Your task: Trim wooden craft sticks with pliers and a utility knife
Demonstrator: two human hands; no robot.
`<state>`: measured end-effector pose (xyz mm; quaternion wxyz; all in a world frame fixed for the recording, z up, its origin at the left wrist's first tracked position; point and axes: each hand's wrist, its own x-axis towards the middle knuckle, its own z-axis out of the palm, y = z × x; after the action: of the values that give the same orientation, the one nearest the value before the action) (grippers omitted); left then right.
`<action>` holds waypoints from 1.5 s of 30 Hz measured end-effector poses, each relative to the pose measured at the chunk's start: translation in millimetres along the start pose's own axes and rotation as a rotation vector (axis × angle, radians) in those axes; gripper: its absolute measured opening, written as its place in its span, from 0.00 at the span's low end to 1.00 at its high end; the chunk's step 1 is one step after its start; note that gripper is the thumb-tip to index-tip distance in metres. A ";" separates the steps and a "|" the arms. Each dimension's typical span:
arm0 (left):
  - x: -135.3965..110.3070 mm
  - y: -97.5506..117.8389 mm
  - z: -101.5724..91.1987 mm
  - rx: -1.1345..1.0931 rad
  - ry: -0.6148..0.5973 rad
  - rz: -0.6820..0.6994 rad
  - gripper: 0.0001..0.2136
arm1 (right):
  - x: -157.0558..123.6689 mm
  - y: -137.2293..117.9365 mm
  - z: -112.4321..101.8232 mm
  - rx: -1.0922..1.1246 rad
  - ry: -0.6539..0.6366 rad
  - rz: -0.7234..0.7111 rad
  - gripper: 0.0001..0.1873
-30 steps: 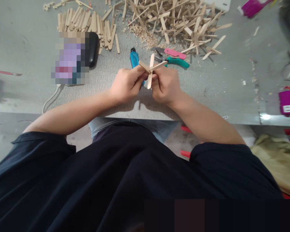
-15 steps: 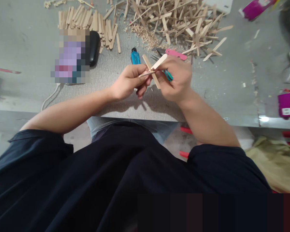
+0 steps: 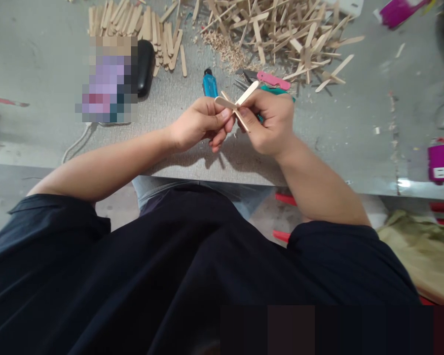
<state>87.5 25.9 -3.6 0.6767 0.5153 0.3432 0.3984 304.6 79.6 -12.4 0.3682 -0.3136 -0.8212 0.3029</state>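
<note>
Holding crossed sticks [image 3: 236, 106] — hands [image 3: 272, 121] partly hiding green-handled pliers [image 3: 276, 90].

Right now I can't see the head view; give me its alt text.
A left hand and right hand hold crossed wooden sticks over a gray table. Just beyond lie a blue item, pink tool and teal handle; behind them, a pile of crossed pieces and, further left, loose sticks.

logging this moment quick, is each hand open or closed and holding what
Left hand: closed, pinching the crossed sticks.
Right hand: closed, holding the same sticks.
</note>
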 end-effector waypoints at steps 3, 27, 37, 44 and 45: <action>1.4 1.3 -0.2 0.040 0.014 0.026 0.22 | 2.3 2.9 -2.6 -0.015 -0.026 -0.031 0.33; 14.2 -3.4 -7.2 0.097 0.281 0.077 0.13 | 10.6 15.7 2.2 -0.199 0.206 -0.149 0.29; 14.2 -11.1 -14.8 0.064 0.223 0.127 0.16 | 6.2 10.0 17.6 -0.123 0.229 -0.170 0.19; 18.5 -12.4 -22.1 0.130 0.434 0.200 0.11 | 10.6 11.0 16.8 0.034 0.282 -0.054 0.26; 19.9 -14.0 -24.6 0.157 0.455 0.241 0.12 | 11.8 12.8 17.4 0.105 0.254 -0.002 0.28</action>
<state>77.5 52.0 -24.0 0.4878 0.5005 0.4527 0.5537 288.3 91.5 -26.2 0.4854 -0.3288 -0.7513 0.3029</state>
